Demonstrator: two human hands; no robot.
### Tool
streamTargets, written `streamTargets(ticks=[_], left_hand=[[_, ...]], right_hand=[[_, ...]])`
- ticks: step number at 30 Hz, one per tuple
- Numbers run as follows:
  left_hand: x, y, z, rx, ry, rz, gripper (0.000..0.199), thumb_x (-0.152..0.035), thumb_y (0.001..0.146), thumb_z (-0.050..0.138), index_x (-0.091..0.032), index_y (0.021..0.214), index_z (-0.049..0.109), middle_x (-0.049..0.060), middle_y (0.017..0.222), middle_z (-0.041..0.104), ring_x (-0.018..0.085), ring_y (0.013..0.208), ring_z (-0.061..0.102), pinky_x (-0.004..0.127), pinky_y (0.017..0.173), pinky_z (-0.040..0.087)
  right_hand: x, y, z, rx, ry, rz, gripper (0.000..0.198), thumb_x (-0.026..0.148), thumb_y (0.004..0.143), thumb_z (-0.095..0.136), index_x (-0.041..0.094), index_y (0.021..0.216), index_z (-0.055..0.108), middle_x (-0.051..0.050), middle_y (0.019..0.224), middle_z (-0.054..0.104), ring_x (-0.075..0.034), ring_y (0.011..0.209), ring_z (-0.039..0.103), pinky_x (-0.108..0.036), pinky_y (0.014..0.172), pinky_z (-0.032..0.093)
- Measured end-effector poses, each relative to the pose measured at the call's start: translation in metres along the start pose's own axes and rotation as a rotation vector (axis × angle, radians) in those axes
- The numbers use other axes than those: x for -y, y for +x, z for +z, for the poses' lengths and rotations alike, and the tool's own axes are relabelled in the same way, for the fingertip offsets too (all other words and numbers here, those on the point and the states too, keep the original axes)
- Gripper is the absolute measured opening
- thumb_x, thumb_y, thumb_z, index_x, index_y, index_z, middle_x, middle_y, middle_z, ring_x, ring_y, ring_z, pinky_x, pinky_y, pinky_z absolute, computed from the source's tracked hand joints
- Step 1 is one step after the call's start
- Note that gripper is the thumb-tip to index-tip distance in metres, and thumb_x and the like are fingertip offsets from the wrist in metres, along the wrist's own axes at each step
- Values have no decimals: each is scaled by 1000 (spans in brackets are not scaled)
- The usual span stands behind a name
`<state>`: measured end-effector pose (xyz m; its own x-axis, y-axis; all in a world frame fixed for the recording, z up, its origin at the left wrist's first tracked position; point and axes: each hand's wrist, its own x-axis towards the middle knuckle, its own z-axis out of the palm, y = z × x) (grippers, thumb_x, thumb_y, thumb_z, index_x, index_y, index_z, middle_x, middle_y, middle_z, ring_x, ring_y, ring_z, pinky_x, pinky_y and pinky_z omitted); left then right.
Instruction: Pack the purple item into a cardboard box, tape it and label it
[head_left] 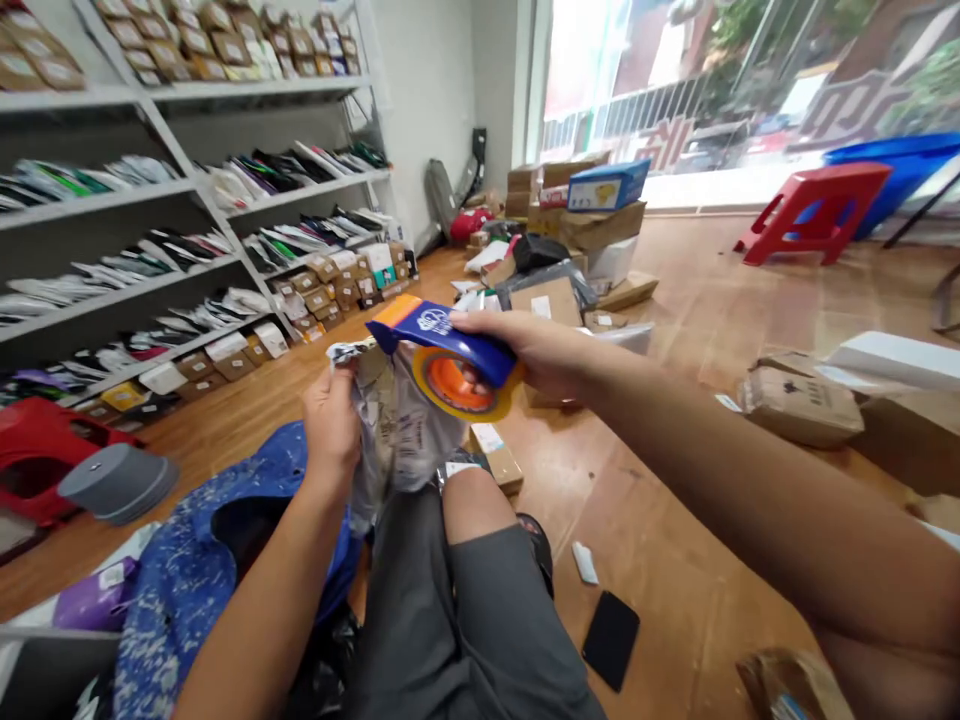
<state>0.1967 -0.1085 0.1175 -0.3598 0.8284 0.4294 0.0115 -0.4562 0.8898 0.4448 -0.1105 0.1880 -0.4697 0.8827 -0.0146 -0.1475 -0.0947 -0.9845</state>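
Observation:
My right hand (pixel 499 345) is closed around a blue tape dispenser (pixel 427 320) with an orange front edge and an orange-cored roll of tape (pixel 450 385). The dispenser's front end is close to the gathered top of a pale, partly see-through plastic bag (pixel 412 440). My left hand (pixel 334 415) pinches the bunched top of that bag. Through the plastic show brownish contents and a printed label, but what is inside I cannot make out. The bag hangs above my lap, and the dispenser covers part of it.
Shelves (pixel 172 185) full of parcels line the left wall. A pile of boxes (pixel 600 210) and bags lies ahead. A red stool (pixel 821 210) stands at right. A blue sack (pixel 195 560) is by my left arm; a black phone-like slab (pixel 611 640) lies on the floor.

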Motion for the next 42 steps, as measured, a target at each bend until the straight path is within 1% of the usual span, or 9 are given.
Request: streamTargets(ticks=[3, 5, 9, 12, 16, 19, 24, 32, 42], left_hand=[[-2, -25, -8, -215, -369, -138, 30, -42, 84, 82, -17, 102, 80, 4, 100, 83, 21, 93, 76, 32, 91, 58], [8, -63, -25, -290, -457, -230, 31, -39, 84, 84, -18, 106, 80, 6, 109, 84, 23, 104, 77, 34, 100, 58], [43, -150, -80, -325, -346, -467, 43, -38, 81, 89, -22, 119, 79, 7, 123, 82, 25, 116, 76, 34, 104, 57], [61, -186, -119, -228, -120, -609, 63, -33, 73, 91, -24, 133, 74, 7, 125, 81, 26, 113, 76, 33, 99, 59], [70, -175, -146, 67, 174, -572, 52, -38, 76, 89, -19, 123, 79, 9, 122, 83, 29, 108, 77, 36, 96, 59], [71, -152, -149, 155, 338, -474, 39, -45, 85, 82, -17, 112, 84, 9, 113, 85, 31, 106, 78, 37, 97, 57], [91, -143, -149, 119, 403, -404, 33, -43, 91, 74, -18, 110, 85, 5, 104, 86, 27, 99, 77, 33, 90, 54], [141, -166, -151, 121, 551, -386, 19, -34, 89, 68, -20, 93, 80, -1, 75, 75, 17, 68, 62, 26, 67, 42], [149, -171, -160, 11, 434, -492, 22, -37, 87, 73, -20, 94, 84, 7, 101, 85, 24, 88, 74, 30, 77, 51]], right_hand=[[30, 25, 46, 90, -152, 6, 32, 50, 95, 77, 19, 100, 76, -8, 93, 81, -22, 78, 72, -30, 71, 60], [22, 34, 68, 132, -303, 70, 33, 52, 95, 77, 19, 96, 77, -9, 92, 80, -23, 79, 72, -33, 71, 59], [-43, 42, 88, 255, -536, 263, 45, 64, 89, 79, 19, 89, 78, -9, 85, 77, -23, 73, 69, -34, 66, 55], [-99, 40, 93, 354, -604, 416, 58, 74, 87, 76, 17, 83, 77, -8, 77, 73, -19, 63, 63, -32, 58, 50], [-129, 39, 104, 319, -576, 467, 57, 72, 91, 73, 17, 77, 72, -7, 74, 72, -17, 62, 61, -28, 54, 46], [-125, 42, 112, 320, -552, 470, 54, 70, 91, 73, 17, 78, 73, -7, 74, 74, -18, 63, 64, -27, 55, 48], [-122, 42, 107, 315, -620, 455, 61, 77, 87, 71, 17, 76, 72, -7, 70, 71, -16, 58, 59, -27, 52, 44], [-156, 11, 98, 337, -622, 495, 67, 83, 91, 62, 18, 79, 68, -4, 74, 66, -16, 65, 57, -28, 60, 48], [-111, -72, 88, 192, -638, 565, 61, 83, 90, 65, 22, 83, 72, -4, 79, 71, -23, 71, 64, -32, 63, 55]])
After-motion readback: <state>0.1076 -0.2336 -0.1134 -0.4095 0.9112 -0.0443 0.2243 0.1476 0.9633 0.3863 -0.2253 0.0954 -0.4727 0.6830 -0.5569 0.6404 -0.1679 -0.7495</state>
